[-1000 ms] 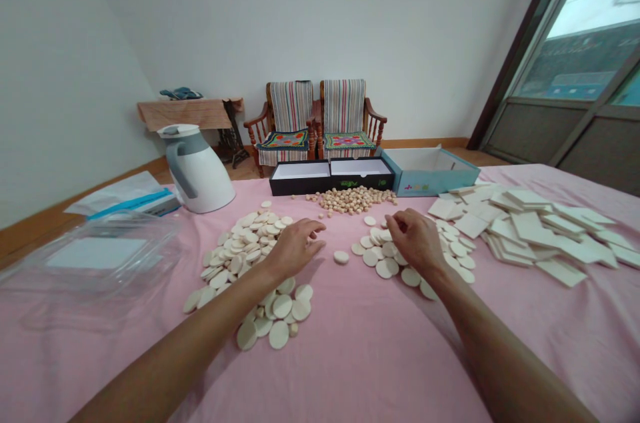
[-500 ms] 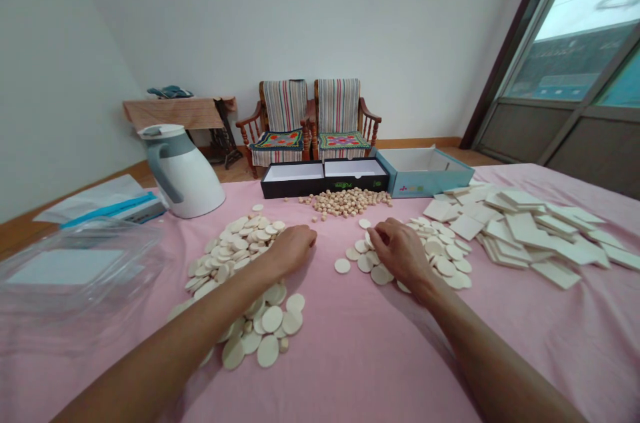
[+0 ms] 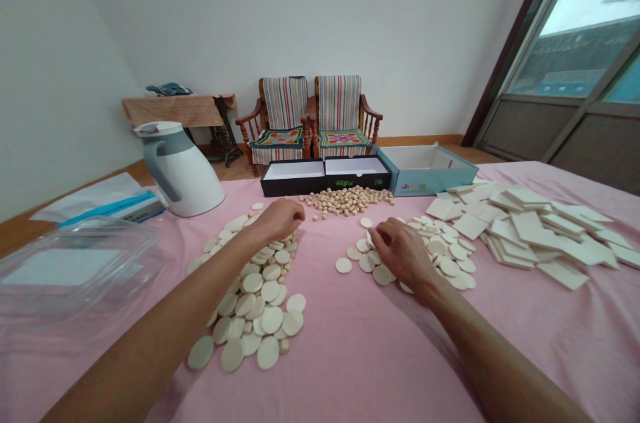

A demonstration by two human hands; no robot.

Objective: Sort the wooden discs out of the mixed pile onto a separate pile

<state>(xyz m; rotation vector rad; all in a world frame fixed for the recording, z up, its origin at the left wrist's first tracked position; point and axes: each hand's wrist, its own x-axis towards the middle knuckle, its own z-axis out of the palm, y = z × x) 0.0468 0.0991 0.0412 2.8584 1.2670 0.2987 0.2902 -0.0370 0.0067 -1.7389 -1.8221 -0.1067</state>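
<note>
My left hand (image 3: 281, 219) is curled closed above the far right edge of a big pile of pale round wooden discs (image 3: 253, 283). Its fingers face away, so whatever they may hold is hidden. A few small wooden cubes (image 3: 284, 345) lie among these discs. My right hand (image 3: 400, 248) rests with bent, closed fingers on a smaller heap of round discs (image 3: 440, 246). Its fingertips are tucked under, and I cannot see what is between them. Several loose discs (image 3: 343, 265) lie just left of it.
Small wooden beads or cubes (image 3: 350, 200) are heaped before a black two-part box (image 3: 327, 184) and a light blue box (image 3: 435, 179). Square wooden tiles (image 3: 530, 226) pile up at right. A white jug (image 3: 193, 176) and a clear plastic container (image 3: 75, 276) stand left on the pink cloth (image 3: 345, 356).
My left hand has moved away from me and slightly left, from beside the big disc pile to above its far edge. My right hand has stayed nearly still.
</note>
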